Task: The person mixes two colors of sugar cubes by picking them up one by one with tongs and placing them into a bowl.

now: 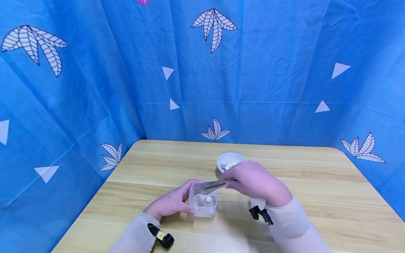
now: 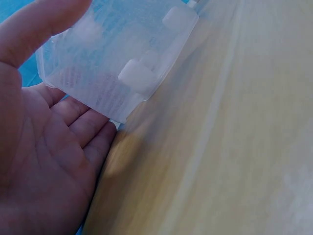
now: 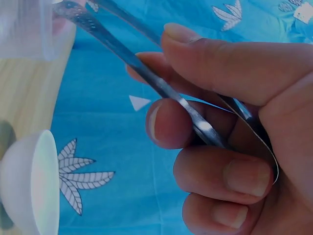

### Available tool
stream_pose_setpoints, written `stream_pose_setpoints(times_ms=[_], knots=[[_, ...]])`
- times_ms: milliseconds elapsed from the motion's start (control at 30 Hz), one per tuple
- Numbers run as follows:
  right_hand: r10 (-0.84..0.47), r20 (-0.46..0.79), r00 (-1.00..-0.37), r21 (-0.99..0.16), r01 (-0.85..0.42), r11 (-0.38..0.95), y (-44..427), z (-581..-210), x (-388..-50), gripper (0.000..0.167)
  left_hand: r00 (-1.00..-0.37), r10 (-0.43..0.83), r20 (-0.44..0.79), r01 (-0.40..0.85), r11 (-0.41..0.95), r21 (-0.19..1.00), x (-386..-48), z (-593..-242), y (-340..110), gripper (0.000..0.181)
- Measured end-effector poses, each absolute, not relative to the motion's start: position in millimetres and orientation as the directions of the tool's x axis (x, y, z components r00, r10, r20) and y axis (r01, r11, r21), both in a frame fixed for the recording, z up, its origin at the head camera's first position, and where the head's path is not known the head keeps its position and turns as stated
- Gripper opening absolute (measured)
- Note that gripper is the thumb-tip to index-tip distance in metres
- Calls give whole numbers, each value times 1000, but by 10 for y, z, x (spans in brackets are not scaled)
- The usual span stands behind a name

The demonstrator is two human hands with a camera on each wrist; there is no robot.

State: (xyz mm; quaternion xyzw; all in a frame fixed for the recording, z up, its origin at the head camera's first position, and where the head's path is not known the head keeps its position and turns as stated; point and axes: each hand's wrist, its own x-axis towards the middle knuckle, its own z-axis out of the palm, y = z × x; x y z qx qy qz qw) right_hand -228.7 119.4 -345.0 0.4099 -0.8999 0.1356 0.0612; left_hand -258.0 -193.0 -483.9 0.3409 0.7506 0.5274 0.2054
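Observation:
Near the table's front, my left hand (image 1: 172,202) holds a clear plastic container (image 1: 205,212) between thumb and fingers at its left side. A small white cube (image 1: 208,199) lies on its bottom; the left wrist view shows several pale pieces (image 2: 137,76) through the wall. My right hand (image 1: 254,181) grips metal tongs (image 3: 161,88), fingers curled round the arms. The perforated tong tips (image 1: 205,189) reach inside the container, apart from the cube. Whether they hold anything cannot be made out. Behind the right hand stands a white bowl (image 1: 225,158) with several white cubes (image 1: 230,165), partly hidden.
A light wooden table (image 1: 316,196) carries everything. Blue curtains (image 1: 269,70) printed with leaves and triangles hang behind it and along its sides. Each wrist wears a black strap (image 1: 161,237) over a light sleeve.

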Motion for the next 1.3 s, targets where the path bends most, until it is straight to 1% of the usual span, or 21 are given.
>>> stream_pose_setpoints(times_ms=[133,333,567,667,767,900,1067,1300], knots=[[-702,256,-665,-206,-746,633,1280,-3408,-2288,17,-690,723,41,278,213,937,-2569,-4834,-1936,84],[-683,281,-674,-203,-737,644,1409,-3360,-2301,16,-698,715,35,275,222,935,-2554,-4838,-1943,84],[-638,299,-710,-234,-703,672,1602,-3283,-2311,17,-688,723,62,286,192,939,-2537,-4838,-1936,81],[-607,306,-734,-246,-677,694,1708,-3258,-2314,18,-692,721,51,277,199,940,-2528,-4827,-1925,81],[-574,300,-762,-261,-644,719,1811,-3237,-2326,20,-702,711,33,263,216,940,-2521,-4817,-1916,83],[-536,294,-791,-264,-607,750,1939,-3240,-2371,21,-703,710,39,263,208,942,-2523,-4824,-1919,83],[-485,250,-838,-273,-542,795,2103,-3299,-2460,25,-701,711,50,268,199,943,-2522,-4833,-1924,82],[-448,213,-868,-298,-495,816,2260,-3425,-2596,24,-707,706,40,268,216,939,-2515,-4819,-1926,82]])
